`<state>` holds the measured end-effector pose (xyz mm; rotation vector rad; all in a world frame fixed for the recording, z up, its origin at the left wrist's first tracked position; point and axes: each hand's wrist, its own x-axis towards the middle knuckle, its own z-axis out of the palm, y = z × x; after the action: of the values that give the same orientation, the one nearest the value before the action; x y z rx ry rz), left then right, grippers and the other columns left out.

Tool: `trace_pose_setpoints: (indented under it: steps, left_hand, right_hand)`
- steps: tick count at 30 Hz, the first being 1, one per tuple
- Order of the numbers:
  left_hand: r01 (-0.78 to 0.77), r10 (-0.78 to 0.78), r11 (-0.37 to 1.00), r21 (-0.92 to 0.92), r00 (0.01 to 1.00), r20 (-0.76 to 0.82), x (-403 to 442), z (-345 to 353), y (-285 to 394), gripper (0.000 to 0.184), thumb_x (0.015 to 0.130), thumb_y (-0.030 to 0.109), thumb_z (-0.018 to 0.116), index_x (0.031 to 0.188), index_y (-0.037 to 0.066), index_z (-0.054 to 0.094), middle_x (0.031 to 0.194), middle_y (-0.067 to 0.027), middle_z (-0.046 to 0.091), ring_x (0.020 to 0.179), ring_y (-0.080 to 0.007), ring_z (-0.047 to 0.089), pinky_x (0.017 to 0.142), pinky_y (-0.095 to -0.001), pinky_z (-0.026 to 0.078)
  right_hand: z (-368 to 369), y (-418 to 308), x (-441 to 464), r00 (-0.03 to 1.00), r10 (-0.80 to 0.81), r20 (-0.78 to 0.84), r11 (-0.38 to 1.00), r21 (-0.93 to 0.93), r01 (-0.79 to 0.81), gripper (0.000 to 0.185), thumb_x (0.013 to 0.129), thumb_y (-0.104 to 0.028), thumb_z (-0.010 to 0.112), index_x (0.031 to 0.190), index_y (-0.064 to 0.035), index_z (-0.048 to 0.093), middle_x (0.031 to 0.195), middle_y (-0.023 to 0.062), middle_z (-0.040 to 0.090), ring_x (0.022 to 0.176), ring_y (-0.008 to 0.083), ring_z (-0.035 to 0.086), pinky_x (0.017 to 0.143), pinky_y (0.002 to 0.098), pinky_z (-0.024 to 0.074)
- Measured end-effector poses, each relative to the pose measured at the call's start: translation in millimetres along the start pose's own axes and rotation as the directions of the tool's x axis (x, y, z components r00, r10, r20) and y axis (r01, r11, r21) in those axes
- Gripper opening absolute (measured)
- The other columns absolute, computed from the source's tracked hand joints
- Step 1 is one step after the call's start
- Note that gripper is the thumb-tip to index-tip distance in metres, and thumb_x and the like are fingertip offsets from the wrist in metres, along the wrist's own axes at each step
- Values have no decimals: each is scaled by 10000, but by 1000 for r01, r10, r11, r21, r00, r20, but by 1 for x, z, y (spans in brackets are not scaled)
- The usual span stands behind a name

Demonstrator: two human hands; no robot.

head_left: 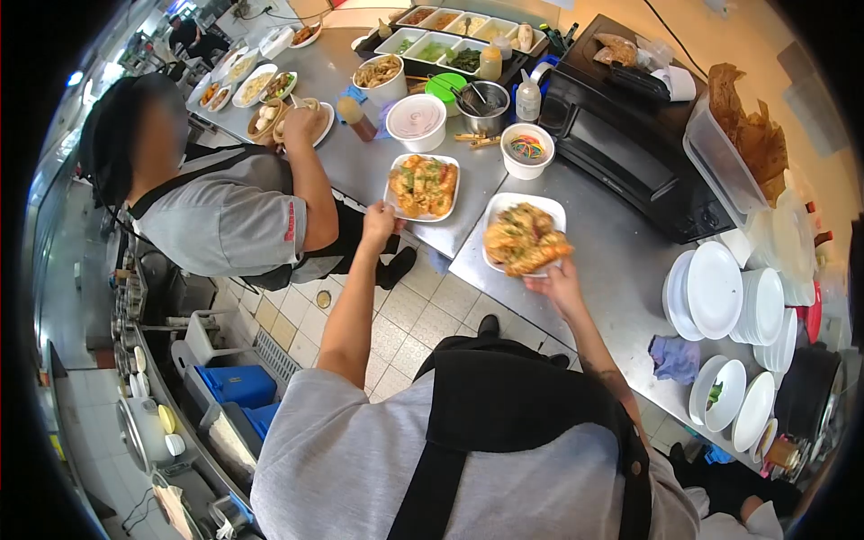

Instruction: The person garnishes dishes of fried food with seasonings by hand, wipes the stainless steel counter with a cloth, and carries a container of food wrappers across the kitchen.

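Note:
My left hand (382, 225) pinches the lower left edge of a white square dish (455, 198) that sits on the steel counter. Golden fried food (423, 184) with green flecks fills it. By its lower right corner, my right hand (556, 283) grips a second white square dish (561, 216). A similar heap of fried food (524, 236) lies in that one, overhanging the rim near my fingers, some of which are hidden under the dish. A lidded white tub (417, 121) and a tub of coloured rubber bands (526, 150) stand just beyond the dishes.
A co-worker (225, 211) stands close on my left, hands at a bamboo steamer. A black appliance (630, 144) occupies the back right. Stacked white plates (715, 288), a purple cloth (675, 358) and bowls (717, 396) are on the right counter. Topping trays (432, 49) line the back.

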<state>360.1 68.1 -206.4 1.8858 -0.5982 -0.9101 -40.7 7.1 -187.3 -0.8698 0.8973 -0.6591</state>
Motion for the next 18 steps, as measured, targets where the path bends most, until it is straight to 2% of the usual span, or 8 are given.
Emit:
trace_pose_setpoints:
  steps: [3, 7, 10, 13, 16, 18]
  left_hand:
    - [15, -14, 999, -36, 999, 35, 14, -27, 1, 259, 972, 169, 375, 981, -13, 560, 714, -96, 632, 555, -141, 573, 517, -283, 499]
    - [82, -80, 996, -20, 995, 51, 35, -54, -1, 269, 945, 160, 381, 1031, -12, 569, 720, -92, 635, 540, -133, 560, 509, -271, 489]
    - [60, -64, 996, 60, 996, 59, 45, -65, 3, 285, 935, 152, 376, 1060, -11, 573, 731, -98, 639, 536, -131, 557, 513, -270, 490]
    - [112, -128, 984, 142, 986, 108, 54, -73, 12, 305, 922, 140, 362, 1078, -16, 574, 753, -115, 649, 563, -149, 587, 546, -290, 523]
    - [166, -182, 978, 127, 974, 134, 55, -73, 24, 338, 910, 141, 354, 1108, -23, 573, 778, -140, 661, 607, -184, 627, 594, -321, 558]
    - [180, -188, 981, 67, 971, 149, 56, -69, 30, 321, 893, 120, 354, 1055, -44, 578, 735, -143, 648, 625, -207, 647, 594, -339, 571]
  right_hand:
    - [32, 1, 39, 997, 56, 54, 998, -24, -55, 424, 962, -29, 306, 1381, -47, 246, 1142, 239, 576, 830, 309, 693, 681, 356, 610]
    - [66, 5, 78, 998, 57, 40, 998, 7, -58, 384, 1020, -124, 357, 1382, -71, 239, 1147, 207, 566, 802, 280, 692, 671, 351, 610]
    - [79, 5, 99, 995, 91, 38, 996, -12, -91, 381, 1018, -112, 349, 1381, -77, 239, 1161, 205, 555, 802, 273, 688, 673, 357, 611]
    - [88, 6, 110, 996, 90, 23, 996, 15, -90, 384, 1017, -104, 346, 1384, -75, 240, 1186, 203, 544, 832, 271, 684, 688, 364, 613]
    - [93, 9, 115, 994, 103, 26, 993, 50, -104, 409, 1013, -95, 350, 1403, -79, 224, 1204, 199, 539, 865, 275, 684, 708, 372, 611]
    - [95, 10, 113, 995, 89, 49, 992, 82, -93, 448, 1006, -86, 367, 1424, -83, 207, 1211, 197, 541, 898, 279, 680, 735, 382, 606]
